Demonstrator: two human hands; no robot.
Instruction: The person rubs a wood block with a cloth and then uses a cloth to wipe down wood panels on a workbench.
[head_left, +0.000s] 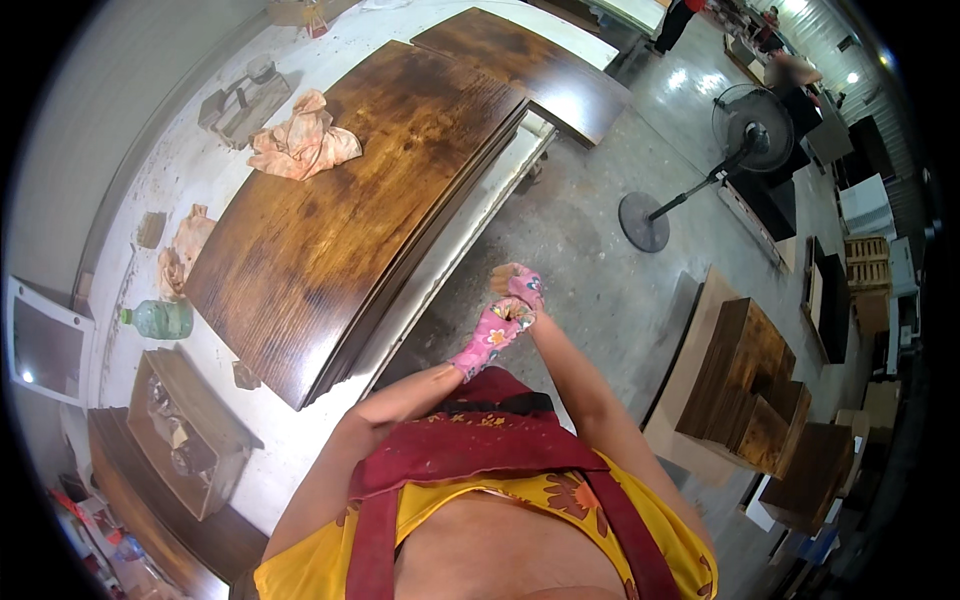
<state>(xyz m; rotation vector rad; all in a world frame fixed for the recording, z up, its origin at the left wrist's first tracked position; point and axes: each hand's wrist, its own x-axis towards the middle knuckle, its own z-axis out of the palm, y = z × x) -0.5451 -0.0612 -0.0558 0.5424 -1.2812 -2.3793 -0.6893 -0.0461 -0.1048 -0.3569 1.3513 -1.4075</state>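
Both my hands wear pink flowered gloves and meet above the floor, just off the table's edge. My left hand is closed at my right wrist, its fingers pinching the cuff of the right glove. My right hand lies just beyond it, with its brownish fingers curled in and nothing visible in them. Left of my hands, a stack of dark brown wood-grain panels rests on the white table. A crumpled, orange-stained cloth lies on the top panel.
A second wood panel lies at the far end. On the table's left stand a green-tinted bottle, another stained cloth and a box of jars. A pedestal fan and stacked brown boards stand right. People are farther back.
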